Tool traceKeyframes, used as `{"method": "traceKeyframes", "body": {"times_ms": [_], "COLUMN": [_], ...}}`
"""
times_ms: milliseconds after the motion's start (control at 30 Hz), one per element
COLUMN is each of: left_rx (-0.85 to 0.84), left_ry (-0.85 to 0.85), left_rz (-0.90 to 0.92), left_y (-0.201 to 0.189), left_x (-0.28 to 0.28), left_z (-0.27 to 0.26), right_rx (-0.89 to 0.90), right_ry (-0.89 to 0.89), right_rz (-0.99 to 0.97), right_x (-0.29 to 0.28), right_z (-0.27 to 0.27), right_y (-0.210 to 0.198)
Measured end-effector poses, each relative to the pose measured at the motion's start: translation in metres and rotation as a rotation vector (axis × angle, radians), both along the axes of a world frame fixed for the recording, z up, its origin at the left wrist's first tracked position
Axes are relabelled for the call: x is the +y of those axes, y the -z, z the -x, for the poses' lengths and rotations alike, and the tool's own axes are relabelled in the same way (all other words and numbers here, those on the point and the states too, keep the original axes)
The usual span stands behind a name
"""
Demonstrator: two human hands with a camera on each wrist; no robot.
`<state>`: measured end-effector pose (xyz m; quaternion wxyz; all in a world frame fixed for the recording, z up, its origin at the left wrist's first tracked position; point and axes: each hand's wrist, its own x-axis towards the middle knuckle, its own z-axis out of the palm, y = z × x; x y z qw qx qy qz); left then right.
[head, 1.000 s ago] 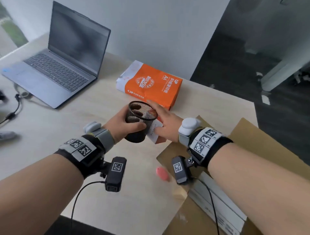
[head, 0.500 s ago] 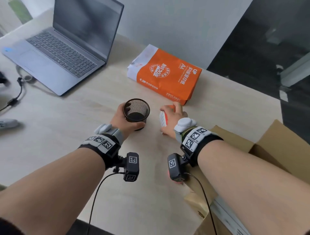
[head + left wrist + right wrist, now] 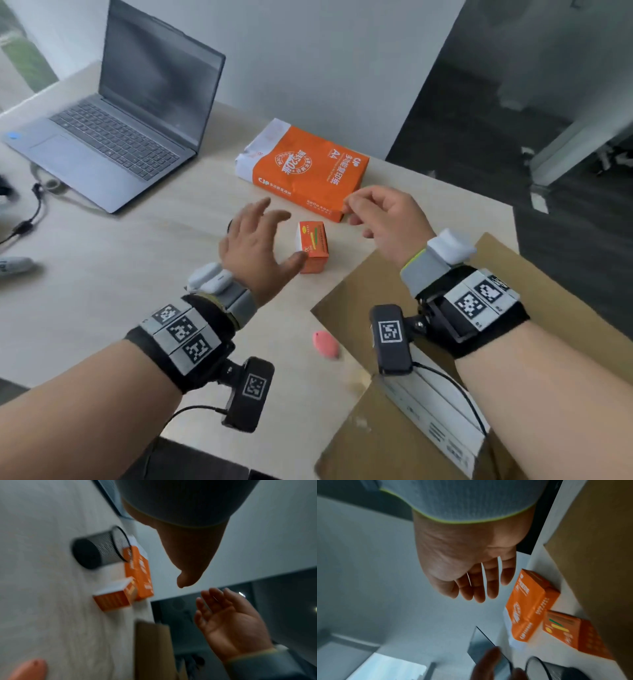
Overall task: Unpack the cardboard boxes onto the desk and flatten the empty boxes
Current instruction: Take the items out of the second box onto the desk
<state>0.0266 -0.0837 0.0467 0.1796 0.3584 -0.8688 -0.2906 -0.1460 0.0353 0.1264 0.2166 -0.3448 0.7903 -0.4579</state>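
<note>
Head view, going left to right from the laptop (image 3: 113,116): right of it, the left hand (image 3: 255,248) hangs over the desk (image 3: 102,291) with fingers spread wide, holding nothing. It hides all but a sliver of the mesh cup (image 3: 101,549), which the left wrist view shows standing on the desk, clear of the hand. Right of that hand sits the small box (image 3: 312,247), upright, the thumb tip just at its near corner; whether they touch I cannot tell. Behind the small box lies the paper ream (image 3: 308,171). Further right the right hand (image 3: 383,222) floats empty, fingers loosely bent. Nearest me, right of the pink thing (image 3: 325,344), the carton (image 3: 394,435) stands open with white packs (image 3: 435,414) still inside.

So the carton is not yet empty. Those packs look flat, stiff-edged and likely heavy like the ream, so I would slide fingers under the long sides with both hands rather than pinch a corner. The carton itself should be light and springy; once empty, take it by opposite walls and press along the folds. The cup seems light and easily tipped, so keep the packs away from it.
</note>
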Motion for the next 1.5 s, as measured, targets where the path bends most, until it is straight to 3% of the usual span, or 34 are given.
{"method": "traceKeyframes", "body": {"times_ms": [67, 167, 233, 300, 433, 533, 733, 1233, 1333, 1500], "left_rx": [-0.045, -0.192, -0.322, -0.486, -0.708, -0.717, -0.682, -0.657, -0.627, -0.530], "left_ry": [0.248, 0.587, 0.745, 0.811, 0.843, 0.801, 0.723, 0.822, 0.838, 0.837], "left_rz": [0.013, 0.043, 0.094, 0.119, 0.152, 0.190, 0.186, 0.184, 0.197, 0.180], "left_y": [-0.025, -0.048, -0.047, -0.035, -0.015, -0.010, -0.003, -0.005, 0.001, 0.011], "left_x": [0.031, 0.097, 0.137, 0.158, 0.185, 0.197, 0.205, 0.201, 0.199, 0.205], "left_z": [0.009, 0.027, 0.034, 0.034, 0.028, 0.027, 0.025, 0.034, 0.039, 0.050], "right_rx": [-0.053, -0.001, 0.036, 0.084, 0.201, 0.236, 0.293, 0.372, 0.377, 0.236], "right_ry": [0.065, 0.143, 0.168, 0.074, -0.349, -0.488, -0.485, -0.393, -0.385, -0.193], "right_rz": [0.065, -0.004, -0.138, -0.369, -0.879, -0.976, -0.995, -1.065, -1.051, -1.040], "right_x": [0.030, 0.099, 0.147, 0.183, 0.249, 0.274, 0.270, 0.254, 0.259, 0.285], "right_z": [0.003, 0.011, 0.018, 0.026, 0.022, 0.012, -0.011, -0.022, -0.008, 0.025], "right_y": [-0.019, -0.025, -0.012, 0.016, 0.061, 0.085, 0.097, 0.109, 0.097, 0.051]}}
